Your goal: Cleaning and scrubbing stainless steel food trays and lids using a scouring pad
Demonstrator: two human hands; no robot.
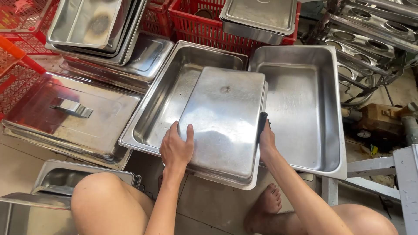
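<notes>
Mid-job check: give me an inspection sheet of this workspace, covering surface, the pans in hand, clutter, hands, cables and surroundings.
Surface: tiled floor, partly wet-looking, person sitting low with a bare foot on it.
Job's things: upside-down steel pan held over an open steel pan; second open pan at right.
Clutter: flat lid with handle, stacked pans.
Hands: left hand grips the near left edge; right hand holds the right edge with a dark object.
Cables: nothing seen.
Surroundings: red plastic crates, metal racks.
</notes>
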